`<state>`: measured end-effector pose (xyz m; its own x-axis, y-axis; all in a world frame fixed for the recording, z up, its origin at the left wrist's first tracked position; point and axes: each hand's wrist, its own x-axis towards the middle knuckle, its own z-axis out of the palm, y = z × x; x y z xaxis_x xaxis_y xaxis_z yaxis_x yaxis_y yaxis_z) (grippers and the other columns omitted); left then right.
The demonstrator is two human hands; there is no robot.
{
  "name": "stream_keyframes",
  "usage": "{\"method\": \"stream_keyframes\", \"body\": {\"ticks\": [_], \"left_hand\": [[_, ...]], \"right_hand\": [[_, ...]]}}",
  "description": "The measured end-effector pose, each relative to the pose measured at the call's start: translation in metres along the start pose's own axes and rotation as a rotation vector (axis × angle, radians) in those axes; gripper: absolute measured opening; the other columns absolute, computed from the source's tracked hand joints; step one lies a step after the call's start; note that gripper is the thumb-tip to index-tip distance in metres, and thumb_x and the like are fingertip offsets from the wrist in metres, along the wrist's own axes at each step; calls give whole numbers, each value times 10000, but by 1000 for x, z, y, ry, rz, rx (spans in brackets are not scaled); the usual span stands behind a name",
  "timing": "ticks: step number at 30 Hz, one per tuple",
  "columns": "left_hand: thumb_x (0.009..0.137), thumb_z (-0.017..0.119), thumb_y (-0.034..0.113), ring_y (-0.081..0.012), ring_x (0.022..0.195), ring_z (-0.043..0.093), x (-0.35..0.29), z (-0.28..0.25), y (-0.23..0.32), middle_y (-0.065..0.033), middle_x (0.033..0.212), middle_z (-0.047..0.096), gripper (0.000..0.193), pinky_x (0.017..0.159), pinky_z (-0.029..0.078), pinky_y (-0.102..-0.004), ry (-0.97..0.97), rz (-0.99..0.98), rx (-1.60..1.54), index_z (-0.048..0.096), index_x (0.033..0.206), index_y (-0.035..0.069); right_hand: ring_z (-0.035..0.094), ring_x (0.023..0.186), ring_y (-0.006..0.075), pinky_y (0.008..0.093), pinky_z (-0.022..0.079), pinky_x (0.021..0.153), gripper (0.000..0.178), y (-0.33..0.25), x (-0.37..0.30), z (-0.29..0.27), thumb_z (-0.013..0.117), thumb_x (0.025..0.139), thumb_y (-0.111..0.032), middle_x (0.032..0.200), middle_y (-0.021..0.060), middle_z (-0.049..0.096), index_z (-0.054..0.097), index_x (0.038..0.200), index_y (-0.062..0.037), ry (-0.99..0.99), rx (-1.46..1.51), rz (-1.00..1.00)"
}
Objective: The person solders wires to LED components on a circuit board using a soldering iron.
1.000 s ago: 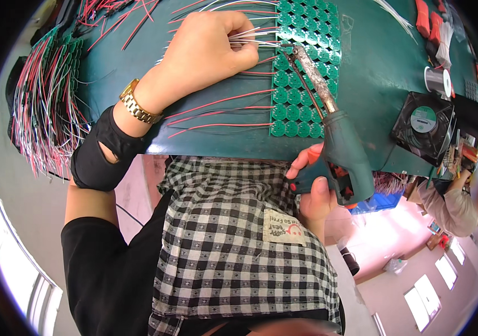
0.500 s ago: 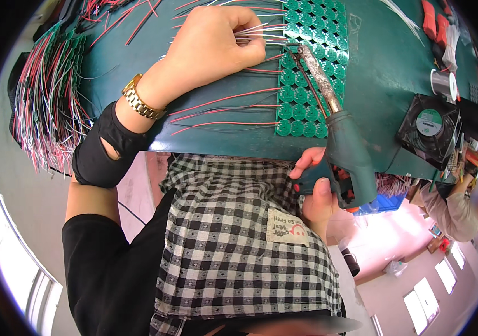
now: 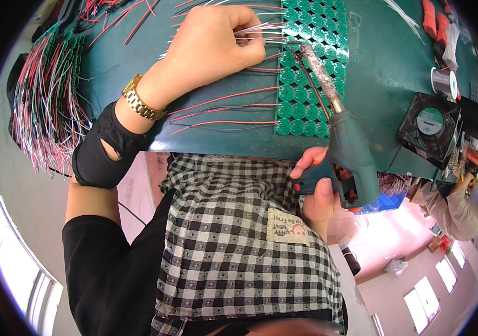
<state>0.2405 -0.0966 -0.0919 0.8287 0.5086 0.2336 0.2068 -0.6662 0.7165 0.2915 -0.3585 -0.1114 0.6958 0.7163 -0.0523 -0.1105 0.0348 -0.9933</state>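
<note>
My left hand (image 3: pixel 211 45) is closed in a pinch on several thin white wires (image 3: pixel 271 26) at the left edge of a panel of small round green circuit boards (image 3: pixel 306 95). My right hand (image 3: pixel 320 199) grips the handle of a dark green soldering gun (image 3: pixel 354 154), partly hidden behind its body. A scorched metal barrel (image 3: pixel 318 68) points up and left across the panel. Its thin tip is close to the wire ends by my left fingertips; whether it touches them I cannot tell. Red and black wires (image 3: pixel 222 120) run leftward from the boards below.
A bundle of wired boards (image 3: pixel 54 101) hangs at the table's left edge. To the right are a solder spool (image 3: pixel 444 84), a black fan (image 3: pixel 429 129) and white wires (image 3: pixel 404 17). Another person (image 3: pixel 457 210) sits at the far right.
The soldering gun's barrel and tip have shifted slightly to the right. My left hand keeps its place and its pinch on the wires.
</note>
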Motion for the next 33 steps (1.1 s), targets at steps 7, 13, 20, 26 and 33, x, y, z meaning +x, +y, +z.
{"method": "stream_keyframes", "body": {"ticks": [7,13,20,26,33], "left_hand": [[740,644,105,-27,577,523,0,-2,-2,-12,637,596,123,556,461,-210,-11,-31,17,618,773,-10],[746,640,103,-25,588,528,2,-1,-4,-3,643,599,122,568,471,-206,-2,7,53,618,775,-12],[745,641,103,-20,603,529,1,-2,-3,-2,646,597,121,578,468,-201,4,20,44,619,777,-11],[747,642,105,-19,607,515,0,-3,-8,5,657,593,120,576,460,-200,0,1,36,617,786,-5],[755,636,80,-46,601,496,8,-2,2,0,661,560,93,554,424,-214,-45,36,57,591,782,3]], "right_hand": [[558,625,211,291,479,563,581,4,-3,0,613,807,-416,827,166,548,447,1144,28,22,87,-78],[588,664,237,316,499,570,600,10,-12,-6,626,827,-420,839,192,572,424,1183,18,45,79,-212],[572,893,221,341,481,760,525,15,-18,-32,623,824,-194,1038,170,544,372,1244,-4,-188,90,-184],[580,856,213,328,481,757,506,18,-24,-24,597,814,-114,1046,176,544,356,1243,5,-131,127,-142],[579,666,220,333,503,651,438,15,-20,-18,577,842,-235,883,196,579,410,1173,-1,20,9,-189]]}}
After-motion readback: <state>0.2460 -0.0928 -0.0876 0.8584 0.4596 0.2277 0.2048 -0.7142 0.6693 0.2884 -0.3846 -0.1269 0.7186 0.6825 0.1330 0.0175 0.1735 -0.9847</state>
